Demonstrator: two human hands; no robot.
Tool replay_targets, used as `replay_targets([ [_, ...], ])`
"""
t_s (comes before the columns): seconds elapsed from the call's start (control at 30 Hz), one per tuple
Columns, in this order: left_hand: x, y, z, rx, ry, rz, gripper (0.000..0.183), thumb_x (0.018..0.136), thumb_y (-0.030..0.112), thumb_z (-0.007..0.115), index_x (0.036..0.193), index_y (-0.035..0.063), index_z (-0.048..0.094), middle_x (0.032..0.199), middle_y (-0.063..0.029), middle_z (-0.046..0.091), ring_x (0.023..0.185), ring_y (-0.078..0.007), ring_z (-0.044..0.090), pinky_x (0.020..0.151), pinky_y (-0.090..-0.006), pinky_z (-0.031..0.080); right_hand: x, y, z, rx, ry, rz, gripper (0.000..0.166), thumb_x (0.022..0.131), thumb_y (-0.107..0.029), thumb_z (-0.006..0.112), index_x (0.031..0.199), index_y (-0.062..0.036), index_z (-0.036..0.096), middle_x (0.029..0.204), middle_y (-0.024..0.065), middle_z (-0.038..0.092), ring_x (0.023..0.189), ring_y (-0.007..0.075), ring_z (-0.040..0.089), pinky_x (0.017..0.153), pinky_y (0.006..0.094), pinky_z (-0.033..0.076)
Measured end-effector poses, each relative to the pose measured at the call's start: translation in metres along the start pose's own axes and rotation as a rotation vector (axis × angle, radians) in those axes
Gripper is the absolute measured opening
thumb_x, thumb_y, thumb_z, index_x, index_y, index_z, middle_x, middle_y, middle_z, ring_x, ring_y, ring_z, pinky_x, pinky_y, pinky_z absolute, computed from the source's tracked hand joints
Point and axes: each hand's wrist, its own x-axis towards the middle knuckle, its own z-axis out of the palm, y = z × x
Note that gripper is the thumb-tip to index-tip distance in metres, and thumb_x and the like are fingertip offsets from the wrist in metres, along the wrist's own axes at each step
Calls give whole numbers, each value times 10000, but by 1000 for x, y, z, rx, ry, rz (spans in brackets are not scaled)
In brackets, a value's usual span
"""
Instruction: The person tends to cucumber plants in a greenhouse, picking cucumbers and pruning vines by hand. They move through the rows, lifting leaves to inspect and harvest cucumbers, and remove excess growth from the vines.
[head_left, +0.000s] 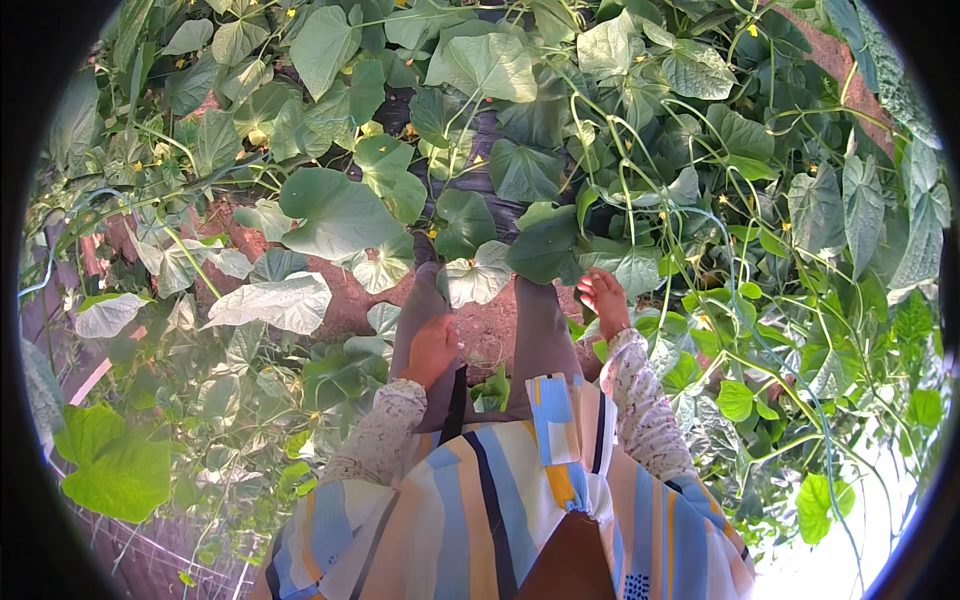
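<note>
My left hand (433, 349) hangs over my left leg, its back towards me and its fingers mostly turned out of sight; whether it holds anything is hidden. To the right of my other leg, my right hand (604, 298) has loosely bent fingers with nothing visible in them. Just above those fingertips is a broad green leaf (622, 266) of a cucumber-like vine, and a darker leaf (546, 244) spreads to their upper left. A pale, sunlit leaf (477, 276) hangs between my legs, ahead of both hands.
Vines with small yellow flowers (753, 30) crowd the front and both sides. Black plastic sheeting (499, 169) shows between leaves, with reddish soil (484, 330) nearer me. Blue twine (731, 285) runs down the right side. Wilted pale leaves (274, 302) hang at left.
</note>
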Motion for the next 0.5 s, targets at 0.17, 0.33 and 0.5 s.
replay_targets([
  [0.17, 71, 75, 53, -208, -131, 178, 262, 839, 108, 576, 1095, 54, 554, 894, -137, 642, 794, -274, 643, 691, -363, 509, 44, 6, -47, -115, 95, 65, 254, 935, -222, 513, 1145, -86, 557, 962, 47, 630, 843, 137, 613, 704, 273, 487],
  [0.33, 170, 74, 85, -356, -149, 144, 280, 837, 94, 588, 1103, 21, 541, 944, -155, 632, 820, -271, 640, 694, -357, 507, 133, 24, -4, -286, 45, 36, 284, 885, -158, 490, 1133, -51, 575, 924, 68, 652, 799, 146, 630, 667, 256, 487],
  [0.5, 239, 7, 111, -303, -41, 161, 255, 799, 80, 599, 1043, 31, 546, 866, -126, 605, 784, -282, 610, 667, -374, 496, 270, -10, 112, -294, -35, -360, 311, 895, -190, 533, 1145, -6, 551, 934, 113, 661, 822, 180, 640, 726, 288, 488],
])
